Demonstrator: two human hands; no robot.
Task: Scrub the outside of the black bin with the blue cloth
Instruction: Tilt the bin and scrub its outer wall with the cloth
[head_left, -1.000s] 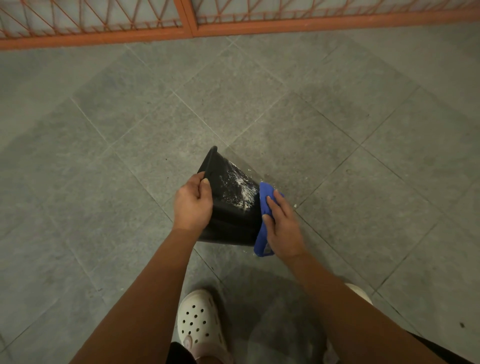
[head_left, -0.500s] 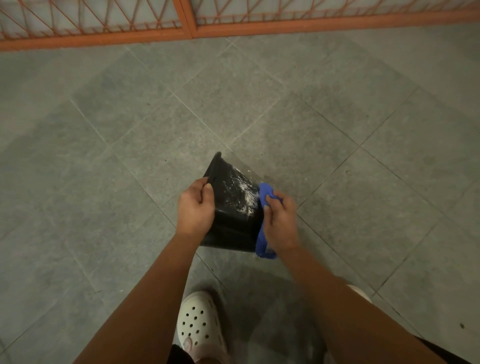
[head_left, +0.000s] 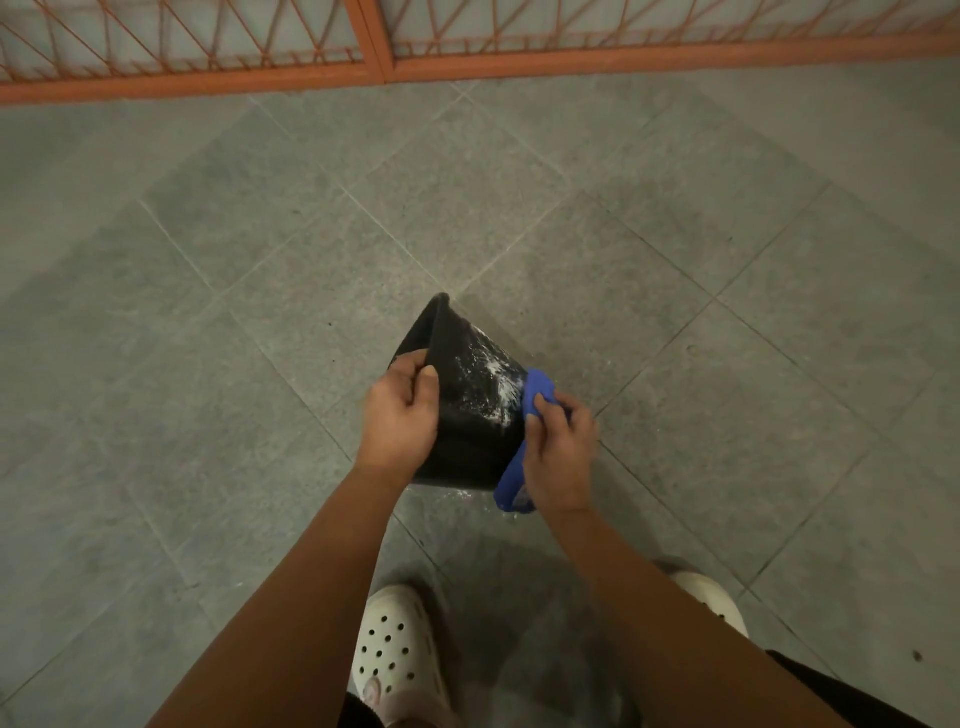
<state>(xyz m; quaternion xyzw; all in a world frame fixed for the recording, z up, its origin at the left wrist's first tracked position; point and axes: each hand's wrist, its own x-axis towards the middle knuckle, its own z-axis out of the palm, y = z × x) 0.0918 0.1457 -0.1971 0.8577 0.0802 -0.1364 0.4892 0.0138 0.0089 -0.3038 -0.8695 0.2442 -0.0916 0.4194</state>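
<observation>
At frame centre the left hand grips the tilted black bin by its rim, while the right hand clutches the blue cloth against its right wall.

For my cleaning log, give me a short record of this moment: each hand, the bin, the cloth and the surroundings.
left hand: grips the rim of the black bin
right hand: fingers curled on the blue cloth, pressing it to the bin's outer wall
bin state: tilted, white suds streaked on its side
floor: grey tiles
feet: white clog near the bottom edge
background: orange railing
</observation>
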